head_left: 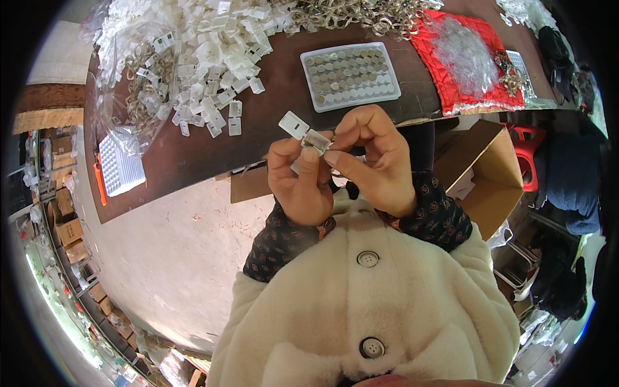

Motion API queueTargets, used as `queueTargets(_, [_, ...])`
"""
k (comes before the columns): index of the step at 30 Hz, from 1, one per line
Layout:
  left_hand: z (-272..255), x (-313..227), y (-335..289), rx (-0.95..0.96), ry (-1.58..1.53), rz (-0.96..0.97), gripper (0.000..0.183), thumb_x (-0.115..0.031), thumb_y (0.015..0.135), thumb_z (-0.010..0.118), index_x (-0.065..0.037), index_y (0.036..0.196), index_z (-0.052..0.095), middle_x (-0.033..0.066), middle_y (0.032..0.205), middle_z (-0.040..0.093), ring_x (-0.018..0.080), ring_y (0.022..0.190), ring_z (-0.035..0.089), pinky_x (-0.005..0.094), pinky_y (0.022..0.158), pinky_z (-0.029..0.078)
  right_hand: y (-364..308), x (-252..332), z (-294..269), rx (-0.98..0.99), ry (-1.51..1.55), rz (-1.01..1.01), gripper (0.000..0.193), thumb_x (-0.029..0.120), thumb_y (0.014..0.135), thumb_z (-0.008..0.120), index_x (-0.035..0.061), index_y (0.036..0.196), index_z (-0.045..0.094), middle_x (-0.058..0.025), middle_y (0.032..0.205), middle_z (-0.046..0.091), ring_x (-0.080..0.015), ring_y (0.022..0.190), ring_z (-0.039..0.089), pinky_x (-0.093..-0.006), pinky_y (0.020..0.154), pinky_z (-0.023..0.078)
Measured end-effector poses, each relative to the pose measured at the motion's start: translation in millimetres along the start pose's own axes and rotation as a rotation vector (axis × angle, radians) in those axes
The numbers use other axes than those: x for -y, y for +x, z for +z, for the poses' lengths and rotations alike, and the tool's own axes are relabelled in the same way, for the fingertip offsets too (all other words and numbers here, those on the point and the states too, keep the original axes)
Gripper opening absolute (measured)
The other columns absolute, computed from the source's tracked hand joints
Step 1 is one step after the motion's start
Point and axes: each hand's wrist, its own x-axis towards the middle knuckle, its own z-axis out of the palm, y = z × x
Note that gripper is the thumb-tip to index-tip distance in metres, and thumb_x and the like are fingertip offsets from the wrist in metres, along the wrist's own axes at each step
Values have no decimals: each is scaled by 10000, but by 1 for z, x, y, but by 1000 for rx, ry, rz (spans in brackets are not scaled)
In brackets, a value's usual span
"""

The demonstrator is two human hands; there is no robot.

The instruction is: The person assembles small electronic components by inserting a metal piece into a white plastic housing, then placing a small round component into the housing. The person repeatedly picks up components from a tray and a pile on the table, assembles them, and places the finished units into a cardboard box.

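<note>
Over the table's near edge, my left hand pinches a small white plastic case whose lid stands folded out. Something metallic shows inside the case; its kind is hard to make out. The fingers of my right hand are closed at the case's right side, thumb and fingertips touching it. Beyond my hands lies a white tray with rows of round, coin-like metal pieces. A big heap of white plastic cases spreads to the left of the tray.
Tangled metallic strips are heaped at the far edge. Clear plastic pieces lie on a red cloth at right. At left are a white ridged tray and an orange-handled tool. An open cardboard box stands below the table.
</note>
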Motion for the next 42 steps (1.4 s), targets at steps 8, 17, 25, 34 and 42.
queueTargets(8, [0, -2, 4, -74, -45, -105, 128, -159, 1011, 571, -84, 1111, 543, 81, 977, 653, 67, 689, 527, 182, 517, 370, 4, 4, -4, 55, -452, -347, 185, -38, 814, 687, -1, 993, 659, -123, 982, 696, -223, 901, 677, -321, 787, 529])
queueTargets(17, [-30, -11, 15, -56, 23, -229, 166, -185, 999, 590, -75, 1120, 558, 141, 1126, 687, 110, 818, 657, 167, 435, 336, 58, -16, -21, -42, -956, -644, 249, -45, 799, 699, 61, 1024, 710, -92, 949, 662, -290, 837, 632, -355, 725, 519])
queueTargets(25, [-34, -17, 18, -41, 37, -282, 198, -211, 1006, 584, -58, 1131, 572, 116, 1087, 689, 78, 754, 610, 165, 448, 339, 67, -19, -19, 46, -1134, -556, 260, -27, 785, 679, 61, 1030, 671, -100, 944, 626, -323, 869, 606, -399, 737, 509])
queueTargets(34, [-22, -20, 22, -153, 63, -383, 166, -115, 1009, 550, -35, 1152, 571, 130, 1004, 699, 48, 598, 516, 180, 477, 346, 76, -14, -18, 111, -1305, -610, 254, 36, 760, 624, 56, 1013, 620, -103, 908, 571, -318, 878, 570, -425, 750, 500])
queueTargets(42, [-28, -14, 20, -145, -13, -346, 201, -74, 1000, 565, -46, 1199, 566, 153, 1121, 686, 78, 649, 541, 197, 490, 352, 66, -3, -13, 34, -1067, -608, 195, -18, 798, 667, 35, 980, 623, -115, 919, 602, -333, 848, 600, -407, 725, 509])
